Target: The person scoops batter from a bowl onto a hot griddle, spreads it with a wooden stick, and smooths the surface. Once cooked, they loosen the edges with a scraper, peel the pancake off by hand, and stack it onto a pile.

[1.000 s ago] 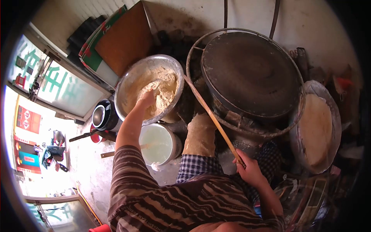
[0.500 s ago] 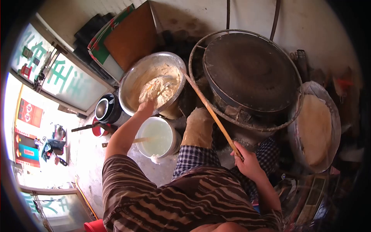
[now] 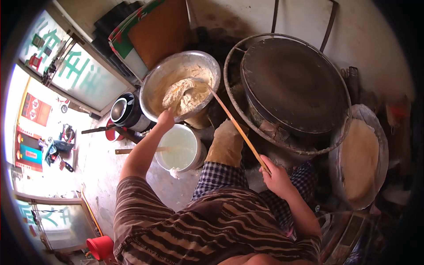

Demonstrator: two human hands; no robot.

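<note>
My left hand point(image 3: 166, 120) is closed at the near rim of a large metal basin point(image 3: 152, 75), around something I cannot make out. Pale, lumpy dough point(image 3: 180, 95) fills part of the basin, with what looks like a utensil in it. My right hand point(image 3: 276, 176) grips the lower end of a long wooden stick point(image 3: 243, 132), whose far end reaches the basin's right side. Below the basin stands a white bucket point(image 3: 179, 148) of cloudy liquid, with a wooden handle point(image 3: 137, 150) lying across its left rim.
A round dark griddle point(image 3: 293, 84) in a metal ring frame fills the upper right. Right of it, a lined basin point(image 3: 338, 172) holds a flat pale sheet point(image 3: 360, 154). Dark pots point(image 3: 126, 110) stand at left, a red bucket point(image 3: 100, 247) at lower left.
The whole view has shifted slightly. My left hand has drawn back from the dough to the basin's near rim. My right hand still holds the stick.
</note>
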